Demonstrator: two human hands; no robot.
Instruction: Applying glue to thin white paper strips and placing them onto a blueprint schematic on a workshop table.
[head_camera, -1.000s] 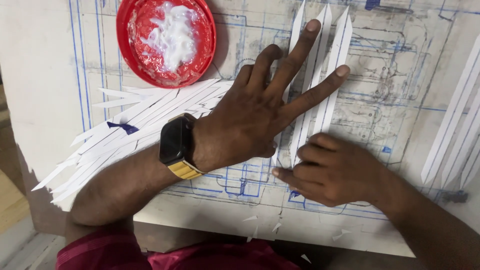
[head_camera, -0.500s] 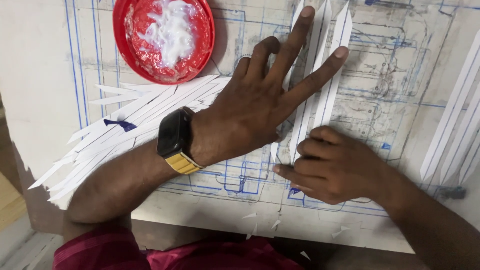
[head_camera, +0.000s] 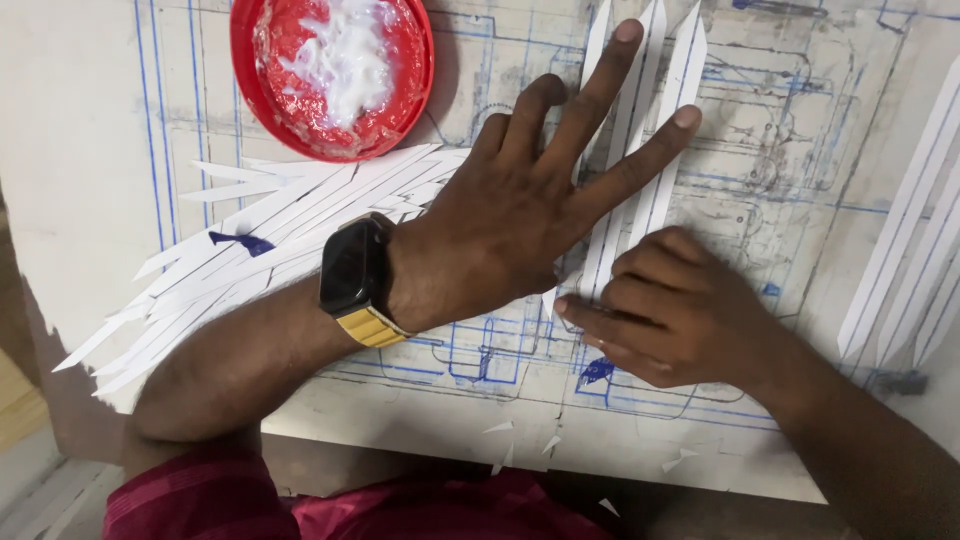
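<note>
— Left hand (head_camera: 520, 215), status?
— Head view: lying flat with fingers spread apart, pressing the three white paper strips (head_camera: 640, 140) onto the blueprint sheet (head_camera: 780, 130) on the counter (head_camera: 60, 120).
— Right hand (head_camera: 680, 310)?
— Just below the strips' lower ends, fingers curled together, fingertips pinning those ends down.
— Surroundings?
— Red lid of white paste (head_camera: 335, 70) lies up-left of the strips; a pile of cut strips (head_camera: 260, 270) fans left, under the wrist with the black watch (head_camera: 355, 270).
</note>
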